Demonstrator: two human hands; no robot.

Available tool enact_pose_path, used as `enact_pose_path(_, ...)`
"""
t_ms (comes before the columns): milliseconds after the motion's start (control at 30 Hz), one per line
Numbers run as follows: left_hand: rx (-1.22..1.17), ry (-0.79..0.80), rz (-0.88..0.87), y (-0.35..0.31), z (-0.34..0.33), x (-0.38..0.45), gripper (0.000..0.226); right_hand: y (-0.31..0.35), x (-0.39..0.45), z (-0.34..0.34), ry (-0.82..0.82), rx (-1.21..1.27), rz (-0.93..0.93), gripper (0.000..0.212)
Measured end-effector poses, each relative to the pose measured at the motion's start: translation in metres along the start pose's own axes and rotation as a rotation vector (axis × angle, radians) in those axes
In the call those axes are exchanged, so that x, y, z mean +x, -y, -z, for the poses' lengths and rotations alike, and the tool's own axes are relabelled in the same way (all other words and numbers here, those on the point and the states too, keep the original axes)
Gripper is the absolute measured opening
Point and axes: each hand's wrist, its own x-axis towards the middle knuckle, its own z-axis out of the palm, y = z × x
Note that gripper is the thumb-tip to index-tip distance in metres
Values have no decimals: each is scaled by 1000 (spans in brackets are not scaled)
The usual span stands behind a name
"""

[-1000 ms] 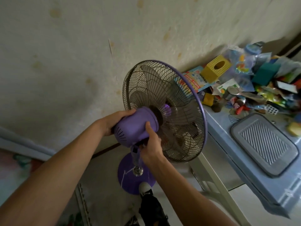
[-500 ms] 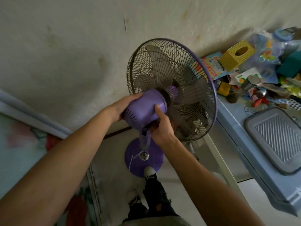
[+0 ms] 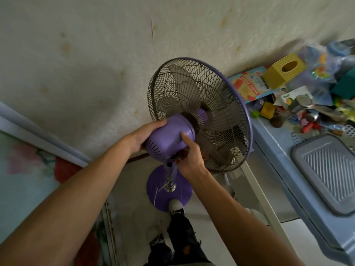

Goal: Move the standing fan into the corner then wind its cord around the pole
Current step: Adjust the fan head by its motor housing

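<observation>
Two hands are clamped on the purple plastic motor housing [image 3: 169, 137] of the purple wire-caged standing fan [image 3: 199, 114]: left hand [image 3: 143, 138] at 9 o'clock, right hand [image 3: 189, 156] at 5 o'clock. The fan is stood by the wall, beside the blue table [image 3: 272, 148]. It is judged top-heavy; the pole [image 3: 171, 172] is better gripped.

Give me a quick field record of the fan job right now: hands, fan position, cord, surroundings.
left hand: grips the far side of the purple motor housing
right hand: holds the housing's near side and neck, thumb up on the housing
fan: standing fan, grille facing away toward the wall
base: purple round base on the floor, a shoe at its edge
cord: thin white cord lies loose on the base, not wound on the pole
right of fan: blue table cluttered with a yellow box
</observation>
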Motion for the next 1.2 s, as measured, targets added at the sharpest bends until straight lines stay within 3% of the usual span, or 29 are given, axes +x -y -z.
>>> enact_pose_path(367,48,102,36,-5,5,5,52,6,19,0,16,-47,-74,67)
enact_pose_path(600,-43,61,24,-6,3,8,54,19,24,-1,49,-57,-155,82)
enact_pose_path(867,45,108,-28,-44,18,3,64,14,12,-13,88,-25,-6,80)
enact_pose_path(1033,132,167,13,-61,17,8,50,3,5,-14,104,19,75,64)
enact_pose_path(1200,117,101,-31,-67,12,5,76,27,3,-21,109,6,74,61)
